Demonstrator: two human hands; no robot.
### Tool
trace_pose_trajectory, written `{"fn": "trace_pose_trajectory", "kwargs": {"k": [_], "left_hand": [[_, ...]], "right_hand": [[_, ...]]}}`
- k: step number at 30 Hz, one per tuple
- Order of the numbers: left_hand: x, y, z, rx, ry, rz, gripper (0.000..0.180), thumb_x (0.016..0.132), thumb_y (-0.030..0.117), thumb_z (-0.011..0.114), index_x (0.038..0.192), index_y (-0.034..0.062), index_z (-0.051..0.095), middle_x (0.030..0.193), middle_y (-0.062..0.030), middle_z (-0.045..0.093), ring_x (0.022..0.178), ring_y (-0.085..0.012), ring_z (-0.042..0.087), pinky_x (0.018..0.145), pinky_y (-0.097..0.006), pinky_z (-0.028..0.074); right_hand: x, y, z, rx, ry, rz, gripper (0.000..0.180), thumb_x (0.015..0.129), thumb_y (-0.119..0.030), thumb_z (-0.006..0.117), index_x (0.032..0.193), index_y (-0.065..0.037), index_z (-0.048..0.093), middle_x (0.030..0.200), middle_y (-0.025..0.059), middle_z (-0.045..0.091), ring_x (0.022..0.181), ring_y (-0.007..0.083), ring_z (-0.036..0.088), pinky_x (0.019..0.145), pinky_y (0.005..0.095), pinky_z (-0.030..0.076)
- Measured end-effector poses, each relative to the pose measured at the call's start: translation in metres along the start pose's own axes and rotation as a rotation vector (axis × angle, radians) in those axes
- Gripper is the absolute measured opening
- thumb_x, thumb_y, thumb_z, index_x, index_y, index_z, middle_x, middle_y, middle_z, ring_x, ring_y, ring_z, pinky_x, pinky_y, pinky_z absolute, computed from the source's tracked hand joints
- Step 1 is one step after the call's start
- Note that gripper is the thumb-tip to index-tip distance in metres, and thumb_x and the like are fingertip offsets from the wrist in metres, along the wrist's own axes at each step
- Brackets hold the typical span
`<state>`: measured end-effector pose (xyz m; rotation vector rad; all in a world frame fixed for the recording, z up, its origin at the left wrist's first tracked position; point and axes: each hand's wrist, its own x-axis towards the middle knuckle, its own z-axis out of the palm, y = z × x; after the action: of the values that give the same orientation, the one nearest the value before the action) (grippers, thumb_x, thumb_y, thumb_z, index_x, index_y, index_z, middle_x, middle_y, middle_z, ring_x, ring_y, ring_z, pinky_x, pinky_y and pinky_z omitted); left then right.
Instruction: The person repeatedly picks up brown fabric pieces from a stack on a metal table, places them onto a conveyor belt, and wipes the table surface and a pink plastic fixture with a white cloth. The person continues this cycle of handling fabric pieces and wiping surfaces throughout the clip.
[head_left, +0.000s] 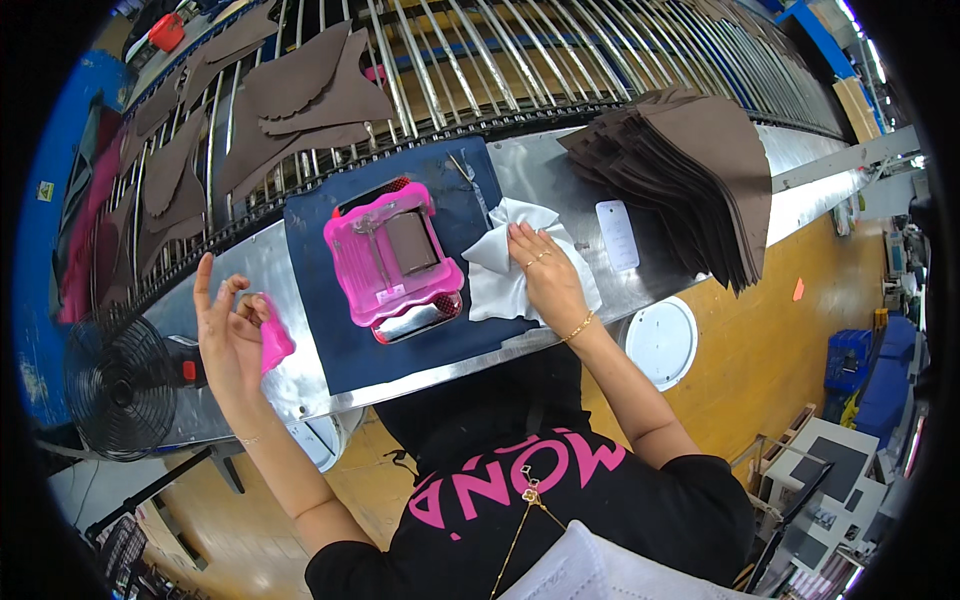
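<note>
I see my left hand (228,335) raised at the left end of the metal bench (560,160), fingers partly spread, with a small pink piece (274,343) pinched between thumb and fingers. My right hand (545,272) lies flat, fingers together and extended, pressing on a white cloth (492,282); it grips nothing that I can make out.

Between the two hands sits a dark blue mat (330,350), and on it a pink frame (385,262) holding a brown piece (411,243), just left of the cloth and touching or nearly touching it. The mat's near edge runs close to the bench's front edge, so there is little room toward my body. Between my left hand and the frame the mat and bare metal lie open.

Beyond my right hand, to its right, a tall stack of brown cut pieces (700,170) overhangs the bench's right stretch, with a white tag (617,235) between it and the hand. Beyond both hands a wire rack (480,60) carries more loose brown pieces (300,95).

Left of my left hand a black fan (120,385) stands close, partly hiding a dark object with a red part. Below the right wrist a white round disc (660,342) is partly covered by the bench edge. What lies under the cloth I cannot tell.
</note>
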<state>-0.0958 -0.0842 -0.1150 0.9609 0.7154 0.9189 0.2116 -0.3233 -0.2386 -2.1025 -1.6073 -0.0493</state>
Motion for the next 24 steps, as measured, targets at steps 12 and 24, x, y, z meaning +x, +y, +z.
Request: {"fn": "trace_pose_trajectory", "kwargs": {"k": [12,24], "left_hand": [[0.001,-0.006,0.01,0.016,-0.018,-0.001,0.057,0.094,0.009,0.057,0.144,0.0059,0.029,0.101,-0.0121,0.056,0.075,-0.0154,0.058,0.069,-0.026,0.05],[-0.006,-0.007,0.004,0.031,-0.017,0.012,0.056,0.095,0.009,0.056,0.144,0.0041,0.029,0.101,-0.0125,0.056,0.076,-0.0156,0.058,0.069,-0.027,0.049]], "right_hand": [[-0.011,-0.001,-0.011,0.19,0.062,0.01,0.029,0.078,0.007,0.05,0.102,-0.003,0.064,0.115,0.0106,0.067,0.115,0.0265,0.06,0.102,0.0408,0.045],[-0.028,-0.004,-0.017,0.301,0.076,0.08,0.026,0.081,0.007,0.052,0.1,-0.004,0.065,0.104,0.0104,0.07,0.104,0.0268,0.065,0.092,0.0368,0.052]]}}
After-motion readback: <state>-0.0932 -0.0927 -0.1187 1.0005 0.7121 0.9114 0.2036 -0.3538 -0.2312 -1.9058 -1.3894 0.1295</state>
